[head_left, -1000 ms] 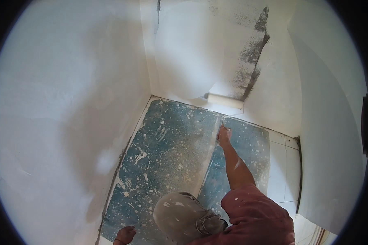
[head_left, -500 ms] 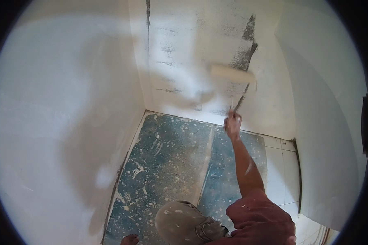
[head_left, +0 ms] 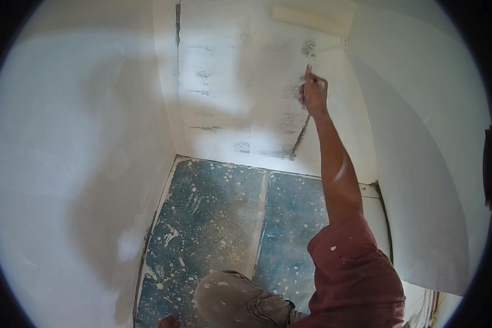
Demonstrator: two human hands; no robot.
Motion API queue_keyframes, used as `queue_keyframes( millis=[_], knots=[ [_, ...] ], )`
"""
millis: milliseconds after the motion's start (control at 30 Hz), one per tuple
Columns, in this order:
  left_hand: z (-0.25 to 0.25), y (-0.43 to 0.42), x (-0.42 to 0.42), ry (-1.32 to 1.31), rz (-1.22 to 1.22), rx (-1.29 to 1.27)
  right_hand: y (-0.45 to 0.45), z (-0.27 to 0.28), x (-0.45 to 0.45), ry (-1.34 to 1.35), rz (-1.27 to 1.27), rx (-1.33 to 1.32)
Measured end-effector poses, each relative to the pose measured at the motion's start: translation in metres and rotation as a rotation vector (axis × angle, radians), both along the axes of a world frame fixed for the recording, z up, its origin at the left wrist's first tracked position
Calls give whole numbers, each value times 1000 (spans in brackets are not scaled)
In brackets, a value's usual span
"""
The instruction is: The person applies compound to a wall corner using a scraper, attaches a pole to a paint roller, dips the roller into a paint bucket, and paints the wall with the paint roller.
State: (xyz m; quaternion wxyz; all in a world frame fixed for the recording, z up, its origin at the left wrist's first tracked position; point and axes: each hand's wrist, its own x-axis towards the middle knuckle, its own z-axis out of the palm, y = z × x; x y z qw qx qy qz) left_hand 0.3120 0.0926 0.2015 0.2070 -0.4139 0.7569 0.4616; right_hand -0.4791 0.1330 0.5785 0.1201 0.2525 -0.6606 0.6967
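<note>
My right hand is closed round the handle of a paint roller, arm stretched up and forward. The roller's long pale sleeve lies against the upper part of the facing wall, near the right corner. Dark, unevenly covered patches show through the white paint beside the handle. A dark strip runs lower down, below my hand. At the bottom edge, what seems to be my left hand is mostly cut off by the frame, close to my bent knee; its fingers do not show clearly.
White walls stand close on the left and right. A blue floor covering, spattered with white paint, spans the floor with a pale seam. A dark cable-like line follows the right wall's foot. Slim upright items are at lower right.
My right hand has pushed the roller up the wall, from mid-height to near the top of view. The dark strip along its path is now largely covered with paint. The view has shifted slightly.
</note>
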Motion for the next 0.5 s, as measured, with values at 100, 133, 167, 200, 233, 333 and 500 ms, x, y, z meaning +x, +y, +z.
queue_keyframes(
  millis=[100,133,167,200,233,333,500],
  knots=[
    [5,-4,-3,-7,-24,-5,19,-61,0,-67,-15,77],
    [14,-2,-7,-12,-8,0,30,-88,0,-74,-5,101],
    [19,0,-9,-18,6,6,45,-132,-22,156,-17,202],
    [7,1,0,13,-31,-15,57,-156,-18,138,-16,252],
    [-16,0,14,44,-70,-36,70,-180,-14,121,-15,303],
    [-20,2,18,57,-66,-41,89,-235,26,-254,-48,250],
    [-2,1,11,-56,-41,4,95,-313,52,-617,-59,186]
  ],
)
